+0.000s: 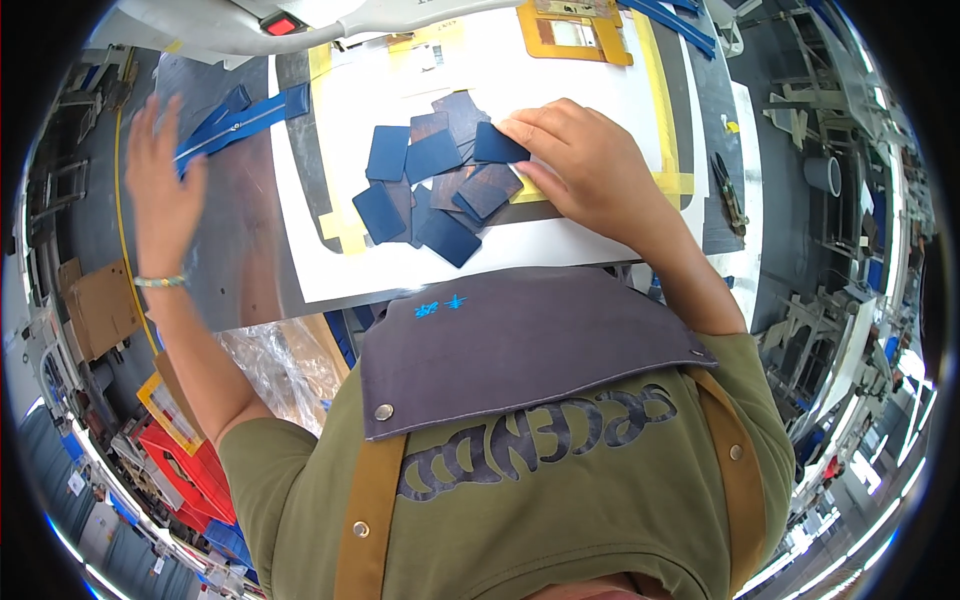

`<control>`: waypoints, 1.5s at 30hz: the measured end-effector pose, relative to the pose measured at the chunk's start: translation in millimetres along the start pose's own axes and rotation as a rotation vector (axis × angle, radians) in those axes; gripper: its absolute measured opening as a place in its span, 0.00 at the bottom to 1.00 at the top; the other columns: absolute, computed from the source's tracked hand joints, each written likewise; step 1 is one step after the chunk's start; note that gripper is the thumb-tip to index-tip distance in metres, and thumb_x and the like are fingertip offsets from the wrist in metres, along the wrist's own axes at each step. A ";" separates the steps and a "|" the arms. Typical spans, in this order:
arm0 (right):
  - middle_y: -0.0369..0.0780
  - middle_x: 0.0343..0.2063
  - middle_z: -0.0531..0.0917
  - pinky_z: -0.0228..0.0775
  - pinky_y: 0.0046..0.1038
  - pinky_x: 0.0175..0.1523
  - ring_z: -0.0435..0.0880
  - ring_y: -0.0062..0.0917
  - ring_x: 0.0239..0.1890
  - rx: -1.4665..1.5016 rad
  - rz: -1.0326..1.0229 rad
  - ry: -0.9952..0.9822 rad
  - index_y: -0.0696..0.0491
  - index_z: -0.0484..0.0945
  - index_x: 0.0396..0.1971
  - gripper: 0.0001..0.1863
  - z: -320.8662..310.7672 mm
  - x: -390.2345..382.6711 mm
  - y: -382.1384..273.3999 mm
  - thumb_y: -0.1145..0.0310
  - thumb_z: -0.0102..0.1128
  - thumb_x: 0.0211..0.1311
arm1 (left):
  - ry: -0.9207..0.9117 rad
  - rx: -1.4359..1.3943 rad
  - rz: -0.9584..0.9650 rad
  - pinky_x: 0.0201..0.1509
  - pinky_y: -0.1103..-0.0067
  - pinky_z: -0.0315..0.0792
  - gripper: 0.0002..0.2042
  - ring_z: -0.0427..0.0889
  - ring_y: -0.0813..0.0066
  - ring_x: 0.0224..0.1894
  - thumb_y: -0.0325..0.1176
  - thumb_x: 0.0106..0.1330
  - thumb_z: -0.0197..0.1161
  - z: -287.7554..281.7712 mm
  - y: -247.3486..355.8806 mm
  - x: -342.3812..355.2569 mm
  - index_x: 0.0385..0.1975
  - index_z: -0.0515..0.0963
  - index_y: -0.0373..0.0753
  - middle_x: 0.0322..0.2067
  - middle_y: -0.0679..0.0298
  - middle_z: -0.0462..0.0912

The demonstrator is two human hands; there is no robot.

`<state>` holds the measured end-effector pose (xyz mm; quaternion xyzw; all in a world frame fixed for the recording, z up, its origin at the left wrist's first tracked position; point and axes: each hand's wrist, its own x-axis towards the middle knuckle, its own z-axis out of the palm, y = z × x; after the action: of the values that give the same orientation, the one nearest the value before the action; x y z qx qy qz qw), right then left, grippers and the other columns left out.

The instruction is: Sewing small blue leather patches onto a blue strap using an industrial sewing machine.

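My right hand [590,168] pinches the edge of a dark blue rectangular piece [497,145] between thumb and fingers. Beneath and beside it lies a loose pile of similar flat pieces [432,157] with rounded corners; some show blue faces, others brownish ones. Held out to the left, my left hand [165,190] is slightly blurred, with its fingers apart and nothing in it. Close to its fingers lie blue strips [245,121], one with a zipper along it, on the grey metal tabletop [240,225].
The pile lies on a white sheet [345,285] edged with yellow tape. At the back are a yellow frame-like template [540,35], blue strips [680,25] and a pale machine arm [370,18]. Dark-handled hand tools [728,195] lie at the right.
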<state>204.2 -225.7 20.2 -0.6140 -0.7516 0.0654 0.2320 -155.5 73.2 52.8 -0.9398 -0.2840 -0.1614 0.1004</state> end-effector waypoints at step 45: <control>0.43 0.39 0.86 0.77 0.37 0.53 0.82 0.39 0.49 0.245 -0.108 0.253 0.54 0.88 0.42 0.12 12.8 100.4 62.6 0.64 0.59 0.69 | 0.304 -0.227 0.568 0.51 0.72 0.83 0.17 0.89 0.63 0.45 0.25 0.57 0.69 65.3 131.6 68.4 0.48 0.87 0.34 0.48 0.57 0.89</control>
<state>240.7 -112.7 11.8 -0.5433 -0.7346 0.0663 0.4009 -11.1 18.1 4.1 -0.9518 0.0272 -0.2955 0.0775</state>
